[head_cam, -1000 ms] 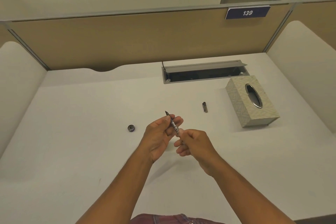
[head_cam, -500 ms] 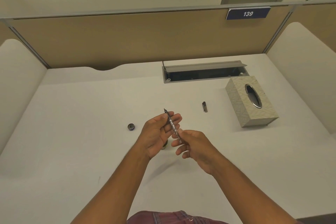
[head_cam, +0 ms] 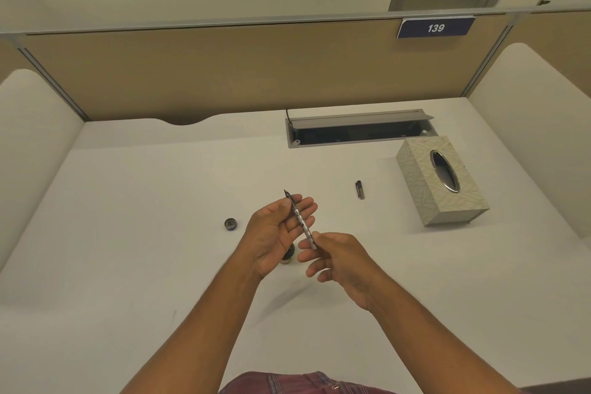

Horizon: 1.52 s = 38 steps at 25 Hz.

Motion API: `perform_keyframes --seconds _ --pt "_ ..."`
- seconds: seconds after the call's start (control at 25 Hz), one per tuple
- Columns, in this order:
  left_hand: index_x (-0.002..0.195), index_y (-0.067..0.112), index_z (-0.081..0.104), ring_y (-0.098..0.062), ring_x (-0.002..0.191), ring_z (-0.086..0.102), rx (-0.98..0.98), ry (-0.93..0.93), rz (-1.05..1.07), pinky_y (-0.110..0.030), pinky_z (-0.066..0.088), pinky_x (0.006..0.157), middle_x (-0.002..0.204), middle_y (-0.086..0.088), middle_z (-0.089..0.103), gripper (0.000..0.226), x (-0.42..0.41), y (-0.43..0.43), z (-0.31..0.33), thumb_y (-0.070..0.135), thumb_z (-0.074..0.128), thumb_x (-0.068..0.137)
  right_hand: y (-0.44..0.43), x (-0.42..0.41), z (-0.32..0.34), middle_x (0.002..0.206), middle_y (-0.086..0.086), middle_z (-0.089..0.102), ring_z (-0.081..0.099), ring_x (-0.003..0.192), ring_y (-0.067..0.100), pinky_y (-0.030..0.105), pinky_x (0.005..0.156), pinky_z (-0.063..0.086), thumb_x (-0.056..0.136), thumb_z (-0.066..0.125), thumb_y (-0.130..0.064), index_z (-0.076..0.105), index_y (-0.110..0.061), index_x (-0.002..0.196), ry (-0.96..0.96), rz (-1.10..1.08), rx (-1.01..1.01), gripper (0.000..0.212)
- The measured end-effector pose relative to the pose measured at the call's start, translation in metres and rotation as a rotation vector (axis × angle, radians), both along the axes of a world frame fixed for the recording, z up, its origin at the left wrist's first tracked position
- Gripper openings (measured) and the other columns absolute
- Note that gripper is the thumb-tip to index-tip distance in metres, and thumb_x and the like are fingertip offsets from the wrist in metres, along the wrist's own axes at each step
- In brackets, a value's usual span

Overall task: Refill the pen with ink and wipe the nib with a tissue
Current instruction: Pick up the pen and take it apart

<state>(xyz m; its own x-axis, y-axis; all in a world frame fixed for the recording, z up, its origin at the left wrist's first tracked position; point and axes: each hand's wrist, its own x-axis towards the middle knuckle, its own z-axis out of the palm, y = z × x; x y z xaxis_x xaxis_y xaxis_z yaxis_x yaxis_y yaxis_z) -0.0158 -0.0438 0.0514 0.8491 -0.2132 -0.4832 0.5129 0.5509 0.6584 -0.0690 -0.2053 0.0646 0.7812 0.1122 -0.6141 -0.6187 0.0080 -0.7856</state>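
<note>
A slim patterned pen (head_cam: pixel 300 220) is held above the white desk (head_cam: pixel 128 233), its dark nib pointing up and away from me. My left hand (head_cam: pixel 275 230) pinches the nib end between thumb and fingers. My right hand (head_cam: pixel 335 259) grips the pen's rear end with its fingertips. A small ink bottle (head_cam: pixel 287 256) stands on the desk under my left hand, mostly hidden. Its dark round lid (head_cam: pixel 230 223) lies to the left. A patterned tissue box (head_cam: pixel 443 181) sits at the right, with no tissue showing at its oval opening.
A small dark pen part (head_cam: pixel 360 189) lies on the desk between my hands and the tissue box. An open cable tray (head_cam: pixel 358 133) is set into the desk at the back. Partition walls enclose the desk on three sides.
Both hands have kept hold of the pen and drawn slightly apart, so more of the barrel shows between them. The ink bottle has come partly into view under my left hand.
</note>
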Motion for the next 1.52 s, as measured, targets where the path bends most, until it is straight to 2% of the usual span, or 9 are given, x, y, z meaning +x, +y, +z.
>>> perform_keyframes --seconds 0.2,0.4,0.64,0.76,0.84,1.04,1.2,1.28,1.52 --pt "0.13 -0.005 0.065 -0.034 0.121 0.077 -0.001 -0.003 0.001 -0.046 0.058 0.104 0.129 -0.023 0.078 0.032 -0.0004 0.0006 0.0 0.014 0.044 0.115 0.0028 -0.002 0.0017 0.086 0.001 0.079 0.064 0.07 0.017 0.03 0.066 0.045 0.09 0.075 -0.031 0.076 -0.013 0.097 -0.073 -0.029 -0.116 0.019" --pt "0.13 -0.006 0.065 -0.033 0.121 0.077 -0.001 -0.001 0.002 -0.045 0.058 0.104 0.128 -0.023 0.078 0.033 -0.0008 0.0005 0.0001 0.014 0.043 0.115 0.0043 0.0001 -0.0006 0.095 0.005 0.082 0.068 0.074 0.02 0.03 0.066 0.043 0.104 0.053 -0.041 0.077 -0.015 0.105 -0.02 -0.025 -0.057 0.035" --pt "0.13 -0.006 0.065 -0.034 0.121 0.077 0.004 -0.001 0.005 -0.045 0.058 0.104 0.129 -0.023 0.078 0.032 -0.0018 0.0018 -0.0017 0.013 0.043 0.115 0.0027 -0.0013 -0.0011 0.087 0.001 0.08 0.065 0.072 0.019 0.03 0.066 0.045 0.091 0.075 -0.038 0.075 -0.014 0.096 -0.077 -0.052 -0.091 0.024" --pt "0.129 -0.005 0.066 -0.034 0.122 0.076 0.005 0.001 0.002 -0.045 0.057 0.104 0.129 -0.023 0.078 0.031 -0.0027 0.0 -0.0025 0.012 0.043 0.115 0.0017 0.001 -0.001 0.094 0.004 0.082 0.069 0.074 0.019 0.032 0.07 0.046 0.101 0.058 -0.047 0.077 -0.015 0.103 -0.023 -0.025 -0.056 0.037" --pt "0.13 -0.006 0.065 -0.033 0.121 0.077 0.007 0.005 -0.003 -0.045 0.057 0.104 0.128 -0.023 0.078 0.032 -0.003 -0.0015 -0.0026 0.013 0.043 0.115 0.0014 0.0016 -0.0022 0.096 0.005 0.082 0.069 0.076 0.02 0.032 0.071 0.046 0.105 0.051 -0.042 0.077 -0.015 0.105 -0.013 0.008 -0.048 0.038" --pt "0.129 -0.005 0.066 -0.034 0.121 0.077 0.012 0.006 -0.004 -0.045 0.057 0.105 0.128 -0.023 0.078 0.032 -0.0022 -0.0012 -0.0036 0.013 0.042 0.115 0.0026 -0.001 -0.0035 0.089 0.003 0.078 0.068 0.073 0.019 0.033 0.069 0.047 0.092 0.073 -0.037 0.075 -0.015 0.097 -0.057 -0.017 -0.072 0.023" --pt "0.129 -0.006 0.065 -0.033 0.121 0.077 0.01 0.005 -0.006 -0.045 0.056 0.105 0.128 -0.023 0.078 0.032 -0.0028 -0.002 -0.0034 0.012 0.043 0.115 0.0024 -0.0005 -0.0036 0.094 0.004 0.081 0.07 0.075 0.02 0.032 0.07 0.05 0.102 0.056 -0.046 0.076 -0.015 0.105 -0.007 0.01 -0.015 0.037" --pt "0.129 -0.005 0.065 -0.033 0.12 0.077 0.013 0.008 -0.008 -0.045 0.057 0.105 0.128 -0.023 0.078 0.032 -0.0027 -0.0023 -0.0027 0.013 0.043 0.115 0.0021 0.0 -0.0044 0.097 0.005 0.081 0.071 0.076 0.02 0.032 0.07 0.049 0.106 0.049 -0.04 0.076 -0.014 0.108 -0.004 0.035 -0.019 0.038" --pt "0.13 -0.005 0.066 -0.033 0.121 0.077 0.01 0.011 -0.003 -0.044 0.058 0.103 0.128 -0.023 0.078 0.032 -0.0034 -0.0013 -0.0034 0.013 0.043 0.115 0.0008 -0.0009 -0.004 0.097 0.005 0.079 0.07 0.075 0.019 0.034 0.072 0.051 0.097 0.068 -0.036 0.073 -0.014 0.105 -0.053 0.016 -0.054 0.024"
